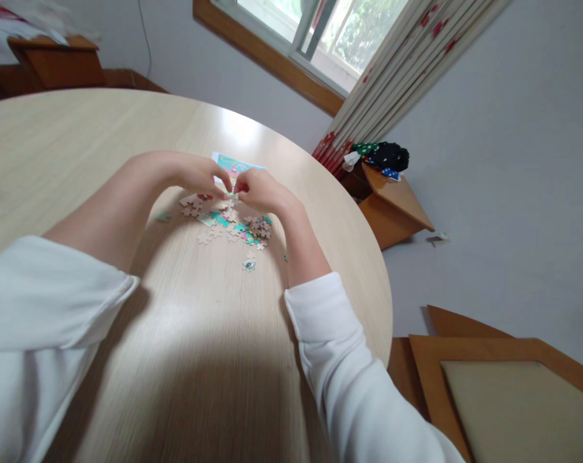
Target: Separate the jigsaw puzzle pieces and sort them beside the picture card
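Observation:
My left hand [202, 175] and my right hand [259, 190] meet over a heap of jigsaw puzzle pieces [217, 218]. The fingers of both are pinched at a small puzzle piece [232, 198], partly hidden by the fingertips. Pale backs and teal printed faces mix in the heap, with a denser pile [257, 229] at its right. One piece with a dark print [248, 265] lies apart, nearer to me. Just beyond my fingers is a colourful printed picture sheet [233, 165], partly covered by my hands.
The pieces lie on a round wooden table [214, 334]. A wooden chair [465, 350] stands at the lower right. Behind the table's right edge, dark and patterned cloths [388, 157] rest on a wooden piece of furniture [395, 199], beside a long curtain [388, 77].

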Demonstrator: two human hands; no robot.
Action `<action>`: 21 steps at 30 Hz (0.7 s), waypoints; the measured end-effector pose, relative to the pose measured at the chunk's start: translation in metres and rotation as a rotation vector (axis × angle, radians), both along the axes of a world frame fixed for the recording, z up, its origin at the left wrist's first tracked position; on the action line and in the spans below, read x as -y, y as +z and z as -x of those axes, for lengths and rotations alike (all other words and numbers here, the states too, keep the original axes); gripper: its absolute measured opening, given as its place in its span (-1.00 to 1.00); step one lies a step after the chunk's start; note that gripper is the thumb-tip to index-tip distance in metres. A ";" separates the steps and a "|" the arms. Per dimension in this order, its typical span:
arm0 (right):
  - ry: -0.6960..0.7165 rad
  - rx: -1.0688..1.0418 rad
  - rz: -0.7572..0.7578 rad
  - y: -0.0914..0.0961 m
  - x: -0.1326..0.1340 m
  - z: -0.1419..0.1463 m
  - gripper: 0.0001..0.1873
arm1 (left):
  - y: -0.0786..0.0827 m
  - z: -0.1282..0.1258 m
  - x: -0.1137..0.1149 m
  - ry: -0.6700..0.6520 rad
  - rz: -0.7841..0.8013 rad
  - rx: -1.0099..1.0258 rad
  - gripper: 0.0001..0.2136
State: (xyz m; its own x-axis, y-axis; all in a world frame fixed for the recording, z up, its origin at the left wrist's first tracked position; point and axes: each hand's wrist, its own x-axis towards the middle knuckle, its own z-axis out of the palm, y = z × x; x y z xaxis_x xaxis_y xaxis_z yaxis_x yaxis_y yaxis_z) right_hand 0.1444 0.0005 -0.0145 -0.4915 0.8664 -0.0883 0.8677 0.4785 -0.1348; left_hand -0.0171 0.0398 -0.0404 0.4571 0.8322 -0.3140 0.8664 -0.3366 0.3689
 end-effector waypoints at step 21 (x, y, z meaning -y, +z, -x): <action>-0.072 -0.050 -0.053 0.014 0.010 0.004 -0.83 | 0.012 -0.011 0.014 -0.044 -0.030 0.048 -0.65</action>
State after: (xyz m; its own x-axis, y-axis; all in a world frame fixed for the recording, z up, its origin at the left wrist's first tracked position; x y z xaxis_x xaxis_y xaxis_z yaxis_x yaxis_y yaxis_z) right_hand 0.1402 -0.0095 -0.0003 -0.4307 0.9023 -0.0178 0.8927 0.4231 -0.1550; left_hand -0.0060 0.0261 -0.0284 0.5073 0.8197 -0.2660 0.8320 -0.3854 0.3990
